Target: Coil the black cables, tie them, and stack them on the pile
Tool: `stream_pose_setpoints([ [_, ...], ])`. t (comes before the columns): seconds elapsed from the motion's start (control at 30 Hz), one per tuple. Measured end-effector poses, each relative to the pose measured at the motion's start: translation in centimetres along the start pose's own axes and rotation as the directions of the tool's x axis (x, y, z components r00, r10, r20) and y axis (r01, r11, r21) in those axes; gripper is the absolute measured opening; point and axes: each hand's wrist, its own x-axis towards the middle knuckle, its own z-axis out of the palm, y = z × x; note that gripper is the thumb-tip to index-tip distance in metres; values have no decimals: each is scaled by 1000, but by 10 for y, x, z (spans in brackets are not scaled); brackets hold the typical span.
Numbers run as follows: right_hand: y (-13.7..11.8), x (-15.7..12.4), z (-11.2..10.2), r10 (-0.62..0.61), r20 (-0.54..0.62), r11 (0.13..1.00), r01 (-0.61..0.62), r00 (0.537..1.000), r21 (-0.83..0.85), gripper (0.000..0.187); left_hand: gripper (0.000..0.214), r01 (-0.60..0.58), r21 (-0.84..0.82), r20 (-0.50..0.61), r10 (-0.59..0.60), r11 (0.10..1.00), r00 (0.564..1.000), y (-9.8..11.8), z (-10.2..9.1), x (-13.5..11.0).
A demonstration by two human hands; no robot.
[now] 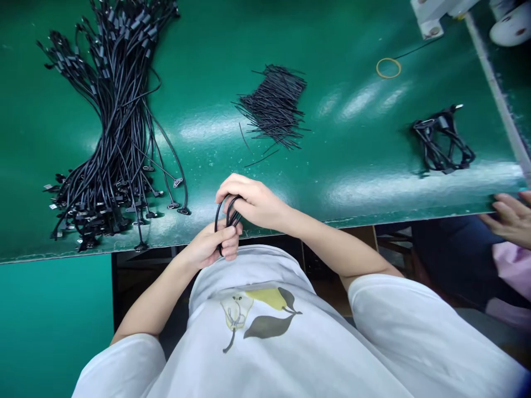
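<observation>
Two hands share one looped black cable [234,217] at the near edge of the bench [340,33]: the left hand [218,243] has its grip wrapped round the lower strands, and the right hand [253,202] curls its grip over the upper bends. It looks light, springy and sturdy; pinching where strands gather should stop loops fanning. The left forearm [153,298] slants in from between seven and eight o'clock, the right forearm [332,243] from four. Thin black strips [274,105] lie toward one o'clock.

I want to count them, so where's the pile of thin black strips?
In the head view, the strip pile lies upper middle on the green table, right of the cable bunch and beyond the right hand.
</observation>
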Motion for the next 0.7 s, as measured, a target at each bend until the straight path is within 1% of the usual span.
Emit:
stream_pose_setpoints([
  [0.07, -3, 0, -13, 41, 104, 993, -52, 994, 105, 37, 51, 18, -38, 40, -16, 999, 999, 2, 1, -3],
  [0.13, -6, 0, -25, 70, 182, 972, -108, 981, 211, 33, 61, 37, -76, 82, -30, 996, 996, 3, 3, -6],
  [0.17, -7, -1, -30, 61, 212, 964, -113, 975, 242, 29, 60, 52, -91, 88, -44, 995, 995, 3, 3, -7],
  [0.2, -8, -2, -34, 42, 232, 966, -99, 972, 240, 27, 54, 68, -99, 79, -61, 993, 995, 3, 4, -7],
  [0.23, -10, -3, -37, 17, 238, 980, -64, 971, 191, 25, 46, 79, -100, 57, -73, 992, 996, 3, 5, -7],
  [0.27, -11, -5, -39, -11, 231, 996, -10, 973, 91, 25, 38, 80, -94, 23, -78, 992, 997, 2, 5, -7],
  [0.3, -12, -8, -39, -43, 216, 997, 54, 976, -47, 27, 32, 73, -82, -17, -74, 994, 997, 1, 5, -6],
  [0.33, -14, -11, -39, -79, 204, 973, 120, 976, -199, 28, 31, 60, -66, -56, -63, 996, 996, 0, 4, -5],
  [0.4, -17, -18, -35, -160, 228, 856, 250, 960, -452, 31, 35, 29, -28, -112, -32, 999, 993, -2, 4, -2],
  [0.43, -18, -22, -33, -195, 274, 784, 318, 942, -533, 31, 37, 18, -3, -131, -18, 1000, 991, -4, 4, -1],
  [0.47, -18, -25, -30, -212, 345, 713, 386, 914, -586, 30, 39, 16, 25, -141, -12, 1000, 990, -5, 4, 1],
  [0.53, -16, -30, -26, -181, 494, 583, 497, 850, -642, 28, 42, 36, 84, -139, -24, 996, 990, -7, 3, 2],
  [0.6, -12, -34, -24, -102, 590, 500, 553, 801, -666, 27, 45, 70, 138, -114, -54, 988, 992, -8, 3, 2],
  [0.63, -9, -35, -24, -69, 610, 478, 563, 789, -674, 27, 46, 75, 160, -96, -60, 984, 994, -8, 2, 1],
  [0.7, -6, -37, -24, -58, 618, 449, 573, 784, -685, 28, 46, 64, 199, -50, -55, 978, 997, -9, -1, -1],
])
